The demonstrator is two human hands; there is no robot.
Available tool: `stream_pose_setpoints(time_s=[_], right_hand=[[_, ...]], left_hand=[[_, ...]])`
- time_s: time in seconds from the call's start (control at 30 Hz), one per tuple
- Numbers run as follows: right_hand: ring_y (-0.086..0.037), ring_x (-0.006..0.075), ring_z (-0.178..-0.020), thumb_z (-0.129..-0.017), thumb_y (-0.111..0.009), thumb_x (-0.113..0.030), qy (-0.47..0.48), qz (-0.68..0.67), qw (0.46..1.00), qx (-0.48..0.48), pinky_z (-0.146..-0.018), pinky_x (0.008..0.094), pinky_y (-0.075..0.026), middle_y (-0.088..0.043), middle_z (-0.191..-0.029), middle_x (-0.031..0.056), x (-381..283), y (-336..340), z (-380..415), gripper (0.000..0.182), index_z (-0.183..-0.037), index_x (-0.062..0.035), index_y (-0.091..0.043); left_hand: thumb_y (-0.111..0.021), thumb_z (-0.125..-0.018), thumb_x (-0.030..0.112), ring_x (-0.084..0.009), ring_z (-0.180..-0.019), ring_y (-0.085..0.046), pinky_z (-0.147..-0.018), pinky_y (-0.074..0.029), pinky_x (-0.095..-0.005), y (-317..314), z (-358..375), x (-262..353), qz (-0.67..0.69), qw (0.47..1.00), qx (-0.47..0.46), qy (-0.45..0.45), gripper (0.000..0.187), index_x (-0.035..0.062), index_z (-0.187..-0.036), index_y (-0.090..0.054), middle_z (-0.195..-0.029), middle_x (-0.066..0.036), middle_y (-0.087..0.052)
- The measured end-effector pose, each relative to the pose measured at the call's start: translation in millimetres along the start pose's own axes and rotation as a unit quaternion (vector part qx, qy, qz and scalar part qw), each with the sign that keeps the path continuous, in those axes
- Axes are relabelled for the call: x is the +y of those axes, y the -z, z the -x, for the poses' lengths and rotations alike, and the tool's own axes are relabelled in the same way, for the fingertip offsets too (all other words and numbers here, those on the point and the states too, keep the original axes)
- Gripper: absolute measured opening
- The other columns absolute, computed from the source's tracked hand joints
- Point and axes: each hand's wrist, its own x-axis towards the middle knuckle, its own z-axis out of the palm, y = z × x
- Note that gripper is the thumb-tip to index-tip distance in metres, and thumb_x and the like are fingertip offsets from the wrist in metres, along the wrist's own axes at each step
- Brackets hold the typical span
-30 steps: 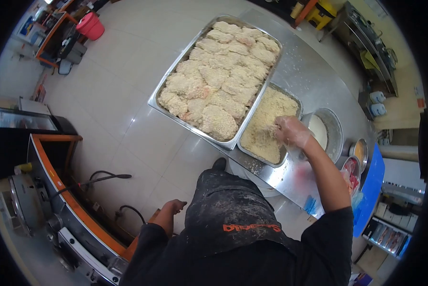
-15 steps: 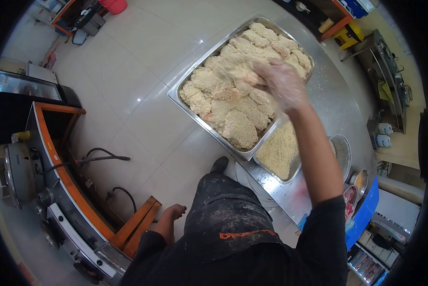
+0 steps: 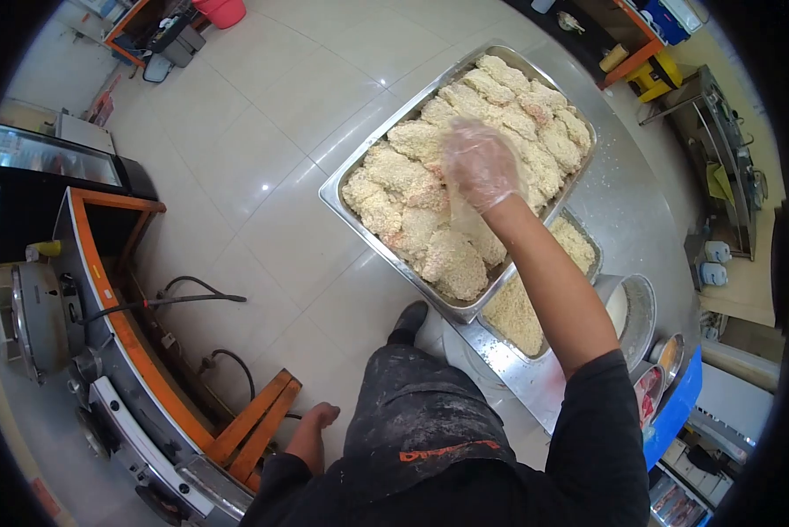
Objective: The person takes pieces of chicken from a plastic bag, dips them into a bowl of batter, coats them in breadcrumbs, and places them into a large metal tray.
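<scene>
In a clear plastic glove, my right hand (image 3: 481,165) rests back-up on the breaded meat pieces (image 3: 452,259) that fill a deep metal tray (image 3: 394,270). Its fingers point toward the tray's far side and are mostly hidden under the hand, so their grip does not show. Pale, coarse crumbs cover the pieces, with some pink patches. Beside the tray, partly under my right forearm, a smaller metal pan (image 3: 546,353) holds loose crumbs (image 3: 513,318). My bare left hand (image 3: 322,415) hangs low at my side, fingers loosely curled, with nothing visible in them.
The trays stand on a steel table (image 3: 636,206) scattered with crumbs. To the right are a round metal bowl (image 3: 642,309) with white contents, a smaller bowl (image 3: 671,356) and a container of red contents (image 3: 647,391). An orange-edged counter (image 3: 140,351) and wooden legs (image 3: 263,413) stand left.
My right hand has moved left and down onto the pieces; the breaded piece it held above the tray is no longer distinct from the others. My left hand still hangs at my side.
</scene>
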Motion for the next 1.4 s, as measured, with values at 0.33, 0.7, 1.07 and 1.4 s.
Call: stream_pose_setpoints(time_s=[0.33,0.7,1.07,1.4], right_hand=[[-0.021,0.0333,-0.147,-0.093,-0.039,-0.063,0.099,-0.013,0.971,-0.218,-0.121,0.0438,-0.015,-0.029,-0.156,0.0182,-28,-14,-21,0.088,-0.150,0.0022,-0.026],[-0.062,0.0238,-0.111,-0.090,-0.069,-0.032,-0.134,-0.525,0.840,-0.040,-0.096,0.0343,-0.048,-0.067,-0.116,0.0163,17,151,160,0.043,-0.120,-0.0010,-0.064],[-0.066,0.0218,-0.083,-0.084,-0.058,-0.013,-0.463,-0.043,0.877,-0.120,-0.075,0.0353,-0.053,-0.068,-0.088,0.0166,211,380,574,0.020,-0.096,-0.0001,-0.068],[-0.065,0.0307,-0.078,-0.081,-0.056,-0.011,-0.406,-0.121,0.883,-0.202,-0.072,0.0392,-0.052,-0.068,-0.087,0.0188,227,289,695,0.013,-0.082,-0.0036,-0.066]], left_hand=[[-0.044,-0.092,0.037,-0.0421,-0.114,-0.058,-0.097,-0.047,-0.0457,51,46,-27,-0.085,0.976,0.169,-0.111,0.052,-0.0046,-0.116,-0.062,-0.118,-0.028,-0.062],[-0.047,-0.090,0.040,-0.0252,-0.070,-0.058,-0.063,-0.049,-0.0413,37,11,73,-0.002,0.992,0.107,-0.069,0.046,-0.0022,-0.100,-0.063,-0.089,-0.016,-0.066],[-0.049,-0.095,0.036,-0.0271,-0.074,-0.061,-0.059,-0.050,-0.0414,12,63,140,-0.152,0.967,0.129,-0.159,0.040,0.0027,-0.115,-0.058,-0.094,-0.017,-0.066],[-0.051,-0.094,0.031,-0.0298,-0.080,-0.063,-0.067,-0.051,-0.0420,-99,74,136,-0.153,0.972,0.124,-0.127,0.038,0.0034,-0.119,-0.058,-0.099,-0.019,-0.066]])
